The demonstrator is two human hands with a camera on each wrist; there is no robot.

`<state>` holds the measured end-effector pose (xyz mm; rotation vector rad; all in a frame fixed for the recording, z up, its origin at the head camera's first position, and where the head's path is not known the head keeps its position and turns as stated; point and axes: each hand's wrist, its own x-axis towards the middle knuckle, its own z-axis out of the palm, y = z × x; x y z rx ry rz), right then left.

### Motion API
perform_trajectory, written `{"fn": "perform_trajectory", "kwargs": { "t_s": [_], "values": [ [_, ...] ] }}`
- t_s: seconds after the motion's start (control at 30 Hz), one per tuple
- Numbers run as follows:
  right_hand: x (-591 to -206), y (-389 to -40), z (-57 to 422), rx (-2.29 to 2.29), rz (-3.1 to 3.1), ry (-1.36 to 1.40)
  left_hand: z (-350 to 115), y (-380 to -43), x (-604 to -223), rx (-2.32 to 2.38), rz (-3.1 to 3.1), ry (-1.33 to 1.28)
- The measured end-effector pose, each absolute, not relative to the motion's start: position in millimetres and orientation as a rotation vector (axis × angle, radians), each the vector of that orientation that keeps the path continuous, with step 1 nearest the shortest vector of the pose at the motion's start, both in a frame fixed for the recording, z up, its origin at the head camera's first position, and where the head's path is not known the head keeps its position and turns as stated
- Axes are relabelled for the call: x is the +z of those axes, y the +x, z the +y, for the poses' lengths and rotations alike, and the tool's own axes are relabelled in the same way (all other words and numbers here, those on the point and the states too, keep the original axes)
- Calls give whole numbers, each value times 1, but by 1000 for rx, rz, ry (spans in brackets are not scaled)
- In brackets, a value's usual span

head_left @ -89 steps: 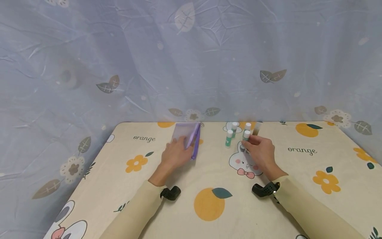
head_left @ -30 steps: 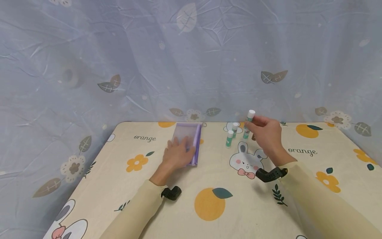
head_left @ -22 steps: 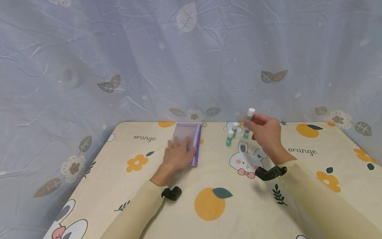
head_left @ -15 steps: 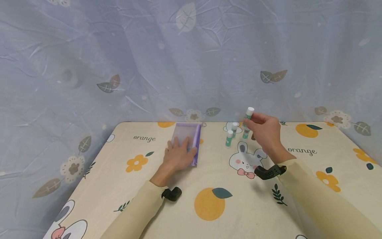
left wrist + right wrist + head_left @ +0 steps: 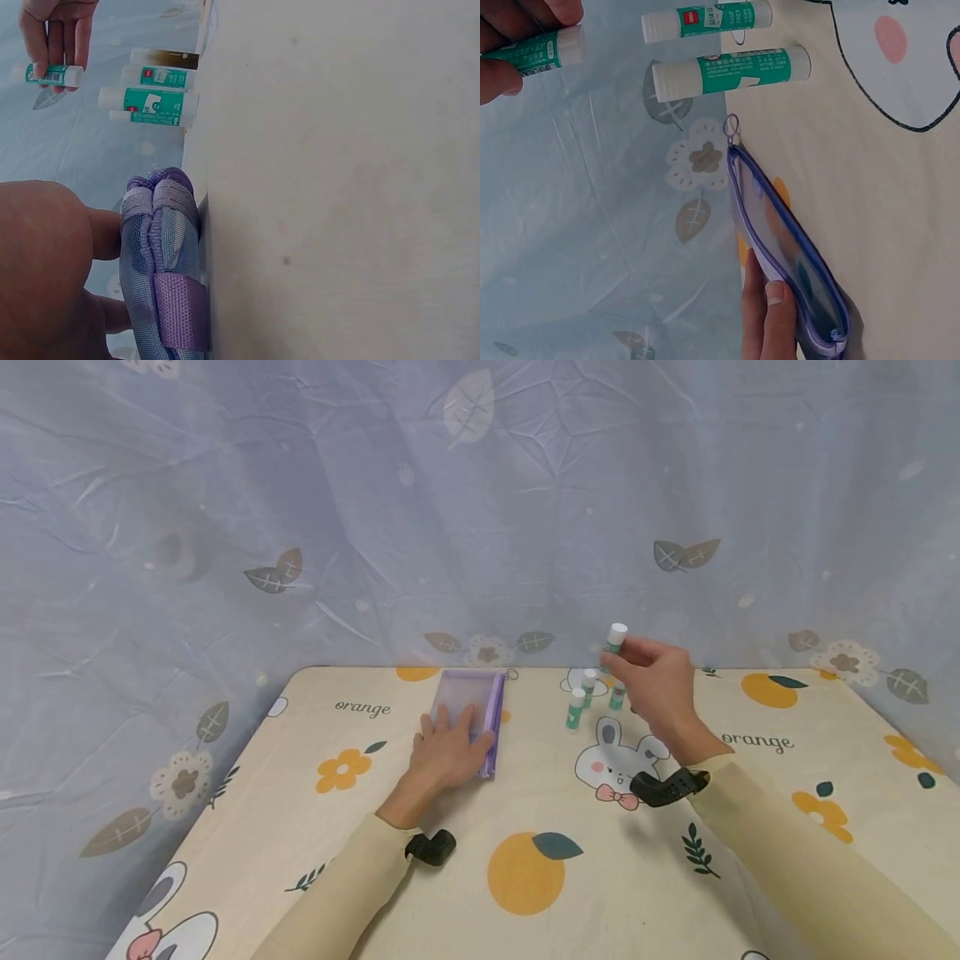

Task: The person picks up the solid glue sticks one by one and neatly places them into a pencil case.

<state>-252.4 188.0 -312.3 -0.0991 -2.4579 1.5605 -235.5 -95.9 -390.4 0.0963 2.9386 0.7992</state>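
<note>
On the surface (image 5: 637,877), the pouch (image 5: 457,687) is placed left of three standing glue sticks (image 5: 574,713); a fourth glue stick (image 5: 616,638) is held above them.

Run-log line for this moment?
right grip: holds glue stick, raised | left grip: rests on purple pouch | standing: three more glue sticks

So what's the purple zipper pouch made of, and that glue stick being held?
The purple zipper pouch looks like soft, see-through mesh, maybe nylon: a fine weave shows. Its purple tab seems to be matte, ribbed webbing; you can see the ridges. The glue stick in the right hand is probably hard plastic, smooth and stiff-looking, with an even white cap.
</note>
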Motion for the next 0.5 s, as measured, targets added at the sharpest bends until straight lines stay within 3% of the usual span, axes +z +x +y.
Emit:
{"fn": "perform_trajectory", "kwargs": {
  "t_s": [0.5],
  "values": [
    [-307, -255, 175, 1560, -2441, -29, -97, -235, -390, 811, 2946, 110]
  ]
}}
